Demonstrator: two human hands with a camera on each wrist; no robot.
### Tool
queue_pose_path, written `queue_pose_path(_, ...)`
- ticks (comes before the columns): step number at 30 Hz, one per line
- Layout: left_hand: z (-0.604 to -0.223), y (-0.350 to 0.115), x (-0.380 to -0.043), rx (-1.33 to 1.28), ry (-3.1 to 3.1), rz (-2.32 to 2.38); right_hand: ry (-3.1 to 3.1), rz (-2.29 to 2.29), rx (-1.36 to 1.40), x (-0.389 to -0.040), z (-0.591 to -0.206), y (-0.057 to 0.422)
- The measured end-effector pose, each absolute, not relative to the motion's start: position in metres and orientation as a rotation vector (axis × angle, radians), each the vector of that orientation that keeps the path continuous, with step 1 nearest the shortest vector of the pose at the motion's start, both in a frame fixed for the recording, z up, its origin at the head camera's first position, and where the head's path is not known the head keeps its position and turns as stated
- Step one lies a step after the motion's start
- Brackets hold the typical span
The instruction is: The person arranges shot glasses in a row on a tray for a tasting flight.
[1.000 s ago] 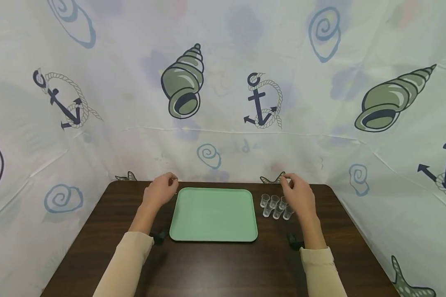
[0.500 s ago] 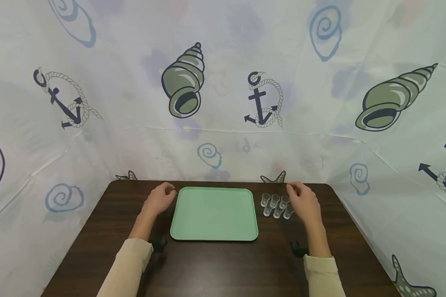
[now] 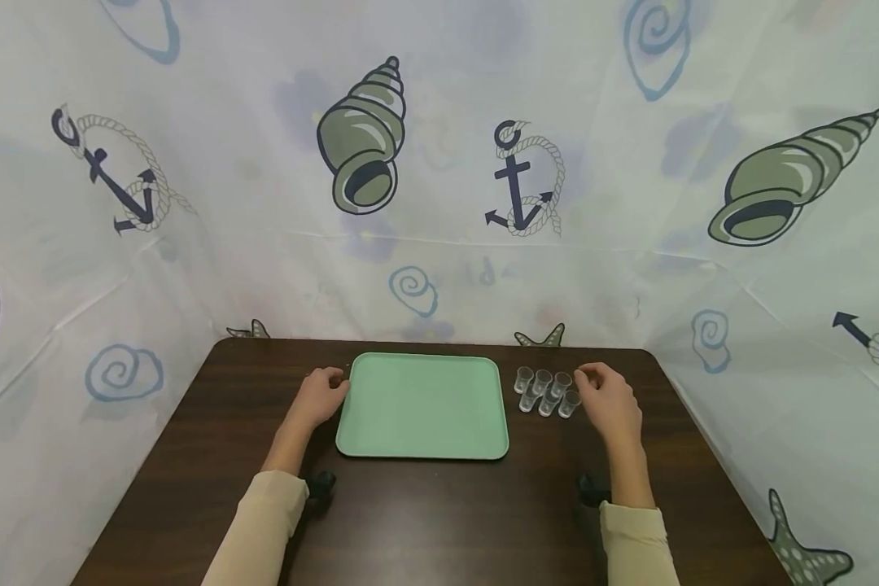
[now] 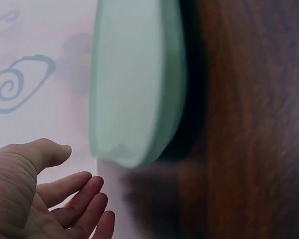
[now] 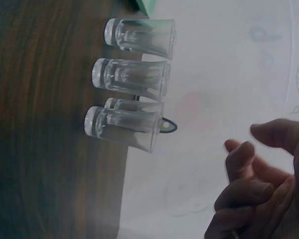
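A light green rectangular tray lies flat on the dark wooden table. Just off its left side is my left hand, fingertips close to the rim. In the left wrist view that hand has its thumb apart from loosely bent fingers and nothing between them. Several small clear shot glasses stand upright in two rows right of the tray. My right hand is beside the rightmost ones, its fingers loosely curled and holding nothing. The right wrist view shows a gap between the nearest glass and the fingers.
The brown table has its far edge against a white curtain printed with shells and anchors, which also hangs along both sides. A dark camera mount sits at the left wrist, another at the right.
Both hands have come down toward the table. The right hand has shifted right, uncovering the glasses, and the left has dropped beside the tray. The head view has tilted slightly down.
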State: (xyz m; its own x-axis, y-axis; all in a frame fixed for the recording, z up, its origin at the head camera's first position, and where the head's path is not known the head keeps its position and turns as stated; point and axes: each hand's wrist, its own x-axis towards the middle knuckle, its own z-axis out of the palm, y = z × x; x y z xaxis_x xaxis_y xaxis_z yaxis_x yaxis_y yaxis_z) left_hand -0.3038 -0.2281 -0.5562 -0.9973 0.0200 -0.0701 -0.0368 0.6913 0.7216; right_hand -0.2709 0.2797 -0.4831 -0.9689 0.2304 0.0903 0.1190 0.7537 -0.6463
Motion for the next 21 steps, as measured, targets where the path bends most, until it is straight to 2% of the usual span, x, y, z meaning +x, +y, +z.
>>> queue_pose_path(6,-0.565,-0.225,-0.303,0.011,2.792,1.26,-2.852,1.021,-0.376,-0.268,-0.491,0.287)
queue_pose_path(21,-0.577,-0.222,-0.294,-0.044,2.757,1.431,-2.997,0.994,-0.389,-0.267,-0.508,0.286)
